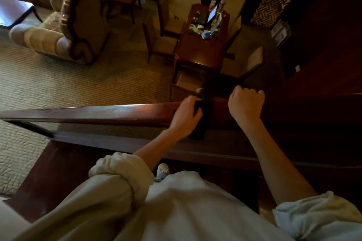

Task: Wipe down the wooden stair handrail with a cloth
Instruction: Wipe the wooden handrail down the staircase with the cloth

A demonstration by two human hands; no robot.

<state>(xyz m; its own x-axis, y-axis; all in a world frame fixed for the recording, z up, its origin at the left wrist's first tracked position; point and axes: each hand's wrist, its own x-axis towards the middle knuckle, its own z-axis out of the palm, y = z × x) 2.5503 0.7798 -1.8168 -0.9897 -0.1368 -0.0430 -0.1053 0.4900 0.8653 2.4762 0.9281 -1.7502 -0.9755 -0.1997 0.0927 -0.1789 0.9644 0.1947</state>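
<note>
The dark wooden handrail [117, 112] runs across the view from left to right. A dark cloth [198, 133] hangs over the rail near the middle. My left hand [188, 117] grips the cloth on top of the rail. To its right, my right hand [245, 101] lies across the rail, apart from the cloth, with its fingers curled over the far edge. The rail under that hand is in deep shadow.
Below the rail lies a carpeted room with an armchair [78, 25], a long wooden table [201, 49] carrying bottles and small items, and chairs [156, 43] beside it. A lower wooden ledge [117, 143] runs just under the rail. Dark wood panelling [323, 64] fills the right side.
</note>
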